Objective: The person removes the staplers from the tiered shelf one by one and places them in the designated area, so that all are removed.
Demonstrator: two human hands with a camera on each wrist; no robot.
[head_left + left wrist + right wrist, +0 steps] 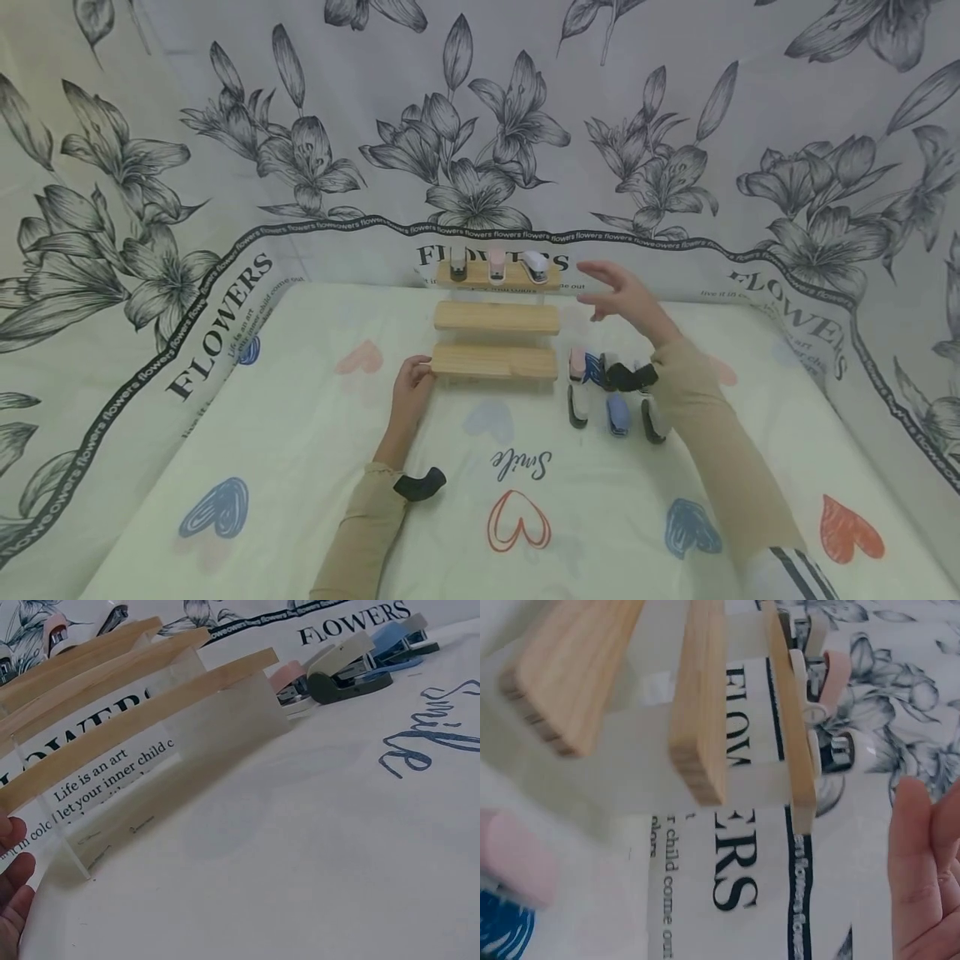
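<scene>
A three-tier rack stands on the table, with a wooden top board [551,283], middle board [497,317] and bottom board [495,362] on clear supports. On the top board sit a grey stapler [458,265], a pink stapler [497,263] and a white stapler [536,265]. My right hand [622,298] hovers just right of the top board, fingers extended and holding nothing. My left hand [412,385] touches the left end of the bottom board with loosely bent fingers [16,874]; its thumb is hard to make out.
Right of the rack, several staplers lie on the table, among them a pink stapler [577,364], a pale stapler [577,406], a blue stapler [618,414] and a grey stapler [653,421]. My right wrist partly covers this group. Behind the rack hangs a flower-printed cloth [480,125].
</scene>
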